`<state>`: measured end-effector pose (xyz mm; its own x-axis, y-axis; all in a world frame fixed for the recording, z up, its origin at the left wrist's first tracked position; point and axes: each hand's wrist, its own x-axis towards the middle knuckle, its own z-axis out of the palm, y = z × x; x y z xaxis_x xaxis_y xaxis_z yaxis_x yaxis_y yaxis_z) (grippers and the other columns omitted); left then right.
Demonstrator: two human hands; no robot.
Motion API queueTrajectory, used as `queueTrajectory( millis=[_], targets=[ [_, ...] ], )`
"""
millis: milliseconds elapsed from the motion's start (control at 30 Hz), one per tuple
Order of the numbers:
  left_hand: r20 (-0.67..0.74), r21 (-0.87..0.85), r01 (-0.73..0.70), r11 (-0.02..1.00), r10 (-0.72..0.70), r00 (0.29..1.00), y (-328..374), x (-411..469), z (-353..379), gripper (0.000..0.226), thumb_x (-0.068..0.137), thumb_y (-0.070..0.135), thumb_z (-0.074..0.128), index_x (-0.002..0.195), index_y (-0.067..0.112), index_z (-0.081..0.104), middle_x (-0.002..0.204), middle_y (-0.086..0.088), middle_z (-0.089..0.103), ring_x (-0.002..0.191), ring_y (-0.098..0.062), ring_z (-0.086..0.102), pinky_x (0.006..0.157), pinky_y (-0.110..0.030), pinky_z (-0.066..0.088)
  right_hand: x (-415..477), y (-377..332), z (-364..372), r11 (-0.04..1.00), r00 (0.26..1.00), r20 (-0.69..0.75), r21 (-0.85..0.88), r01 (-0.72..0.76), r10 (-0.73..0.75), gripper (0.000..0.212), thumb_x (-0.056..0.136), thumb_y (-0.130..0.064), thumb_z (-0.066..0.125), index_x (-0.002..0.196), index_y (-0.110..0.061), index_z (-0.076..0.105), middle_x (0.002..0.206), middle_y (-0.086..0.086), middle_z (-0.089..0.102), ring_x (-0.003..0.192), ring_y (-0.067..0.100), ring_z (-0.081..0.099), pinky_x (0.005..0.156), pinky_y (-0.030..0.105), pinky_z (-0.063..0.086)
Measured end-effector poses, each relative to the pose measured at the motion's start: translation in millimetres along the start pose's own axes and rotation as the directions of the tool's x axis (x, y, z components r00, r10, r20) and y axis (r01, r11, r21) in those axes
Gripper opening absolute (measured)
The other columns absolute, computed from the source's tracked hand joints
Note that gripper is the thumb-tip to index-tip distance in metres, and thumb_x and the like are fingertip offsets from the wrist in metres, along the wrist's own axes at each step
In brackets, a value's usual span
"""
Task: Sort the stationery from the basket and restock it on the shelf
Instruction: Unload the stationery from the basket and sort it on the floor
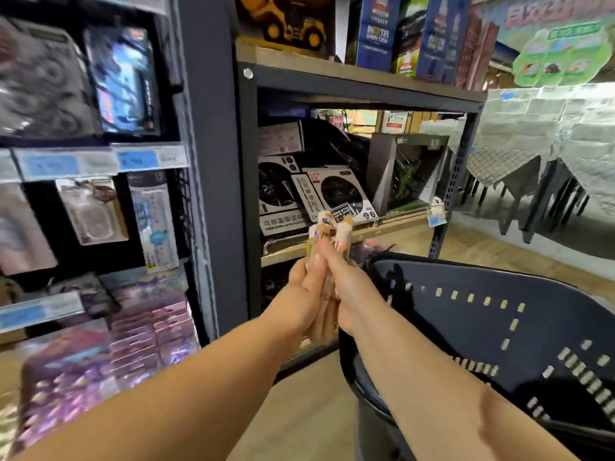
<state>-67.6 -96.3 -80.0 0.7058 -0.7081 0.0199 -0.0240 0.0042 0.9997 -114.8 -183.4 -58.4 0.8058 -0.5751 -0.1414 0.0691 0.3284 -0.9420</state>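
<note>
Left hand [307,282]: fingers curled round the stationery bundle [327,232].
Stationery bundle: upright, before the shelf [392,227] front edge.
Right hand [347,289]: gripping the same bundle.
Basket [499,294]: rightward.
Tip: separate kinds gently, tops level.

Count: 2 hands, left hand [307,287] and right hand [347,289]; 1 bundle of stationery [327,234], piece count unreadable; 1 dark basket [499,327]. Middle shelf board [392,224]: 2 black-disc puzzle boxes [342,193], 1 flat white puzzle box [283,225] under them, 1 beige box [279,138] behind, 1 plant display box [406,171]. Top shelf board [332,66]: 1 yellow loader toy [293,24], 2 tall blue boxes [377,31]; far left, 3 blue price labels [138,160] readable as such, hanging packs too blurred to count.
</note>
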Motion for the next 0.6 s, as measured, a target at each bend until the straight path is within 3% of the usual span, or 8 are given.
queueTrajectory(
  millis=[67, 133, 200, 267, 333, 400, 500, 600],
  targets=[
    [-0.038, -0.001, -0.026, 1.000, 0.026, 0.999, 5.5, -21.0, -30.5, 0.064, 0.085, 0.076, 0.036, 0.134, 0.035, 0.038, 0.105, -0.001, 0.071, 0.095, -0.016, 0.069, 0.090, -0.042, 0.055, -10.2, 6.5, 32.4, 0.999, 0.998, 0.054, -0.028, 0.016, -0.014, 0.054, 0.079, -0.056, 0.070, 0.115, -0.017, 0.061, 0.096, 0.004, 0.075, 0.087, 0.019, 0.072, 0.082, 0.038, 0.056],
    [-0.069, 0.053, -0.034, 0.998, 0.038, 0.997, 5.5, -47.7, -66.8, 0.077, 0.077, 0.085, 0.038, 0.133, 0.032, 0.037, 0.077, -0.001, 0.069, 0.068, -0.017, 0.067, 0.069, -0.037, 0.054, -22.5, 21.6, 70.7, 0.999, 0.992, 0.125, -0.039, 0.009, -0.004, 0.055, 0.079, -0.053, 0.071, 0.116, -0.014, 0.062, 0.096, 0.006, 0.075, 0.087, 0.020, 0.072, 0.079, 0.036, 0.055],
    [-0.091, 0.078, -0.009, 0.997, 0.016, 0.996, 0.5, -76.1, -103.5, 0.081, 0.073, 0.084, 0.043, 0.129, 0.026, 0.037, 0.055, 0.001, 0.061, 0.050, -0.019, 0.059, 0.063, -0.039, 0.049, -36.7, 42.1, 108.6, 0.997, 0.984, 0.176, -0.079, -0.021, 0.034, 0.070, 0.071, -0.055, 0.077, 0.120, -0.008, 0.060, 0.095, 0.012, 0.074, 0.087, 0.026, 0.072, 0.081, 0.039, 0.055],
    [-0.122, 0.055, 0.054, 0.997, -0.047, 0.991, -8.3, -110.9, -144.6, 0.076, 0.079, 0.077, 0.046, 0.128, 0.020, 0.036, 0.053, -0.003, 0.059, 0.049, -0.021, 0.059, 0.067, -0.044, 0.052, -55.9, 68.3, 148.1, 0.991, 0.961, 0.258, -0.103, -0.080, 0.104, 0.056, 0.078, -0.047, 0.073, 0.113, -0.004, 0.061, 0.084, 0.013, 0.072, 0.075, 0.027, 0.071, 0.071, 0.036, 0.054],
    [-0.178, 0.009, 0.116, 0.993, -0.113, 0.978, -21.0, -154.8, -183.9, 0.065, 0.092, 0.064, 0.044, 0.131, 0.012, 0.034, 0.053, -0.003, 0.060, 0.050, -0.019, 0.060, 0.069, -0.040, 0.051, -84.3, 98.6, 186.1, 0.978, 0.917, 0.352, -0.154, -0.142, 0.189, 0.029, 0.089, -0.038, 0.064, 0.089, -0.009, 0.070, 0.072, 0.009, 0.071, 0.064, 0.022, 0.069, 0.065, 0.030, 0.053],
    [-0.230, -0.039, 0.165, 0.986, -0.169, 0.958, -35.7, -199.7, -219.2, 0.050, 0.100, 0.050, 0.040, 0.134, 0.013, 0.034, 0.057, -0.002, 0.064, 0.056, -0.017, 0.064, 0.070, -0.036, 0.053, -109.2, 134.9, 218.4, 0.954, 0.875, 0.397, -0.222, -0.202, 0.277, 0.032, 0.093, -0.038, 0.058, 0.074, -0.016, 0.072, 0.068, 0.003, 0.071, 0.057, 0.014, 0.066, 0.057, 0.023, 0.050],
    [-0.290, -0.119, 0.266, 0.957, -0.290, 0.912, -63.9, -268.6, -272.1, 0.039, 0.101, 0.043, 0.041, 0.132, 0.021, 0.036, 0.069, -0.009, 0.065, 0.058, -0.019, 0.066, 0.064, -0.036, 0.057, -149.5, 195.3, 269.2, 0.898, 0.818, 0.410, -0.352, -0.265, 0.403, 0.032, 0.091, -0.045, 0.056, 0.088, -0.016, 0.070, 0.074, 0.005, 0.067, 0.050, 0.013, 0.059, 0.043, 0.018, 0.039],
    [-0.331, -0.180, 0.369, 0.912, -0.409, 0.850, -102.2, -330.2, -318.6, 0.032, 0.102, 0.043, 0.039, 0.125, 0.021, 0.039, 0.062, 0.000, 0.065, 0.052, -0.015, 0.063, 0.053, -0.027, 0.052, -181.0, 255.4, 309.0, 0.833, 0.741, 0.437, -0.466, -0.298, 0.510, 0.028, 0.098, -0.031, 0.052, 0.094, -0.007, 0.066, 0.061, 0.000, 0.060, 0.033, -0.001, 0.049, 0.034, 0.012, 0.033]
  ],
)
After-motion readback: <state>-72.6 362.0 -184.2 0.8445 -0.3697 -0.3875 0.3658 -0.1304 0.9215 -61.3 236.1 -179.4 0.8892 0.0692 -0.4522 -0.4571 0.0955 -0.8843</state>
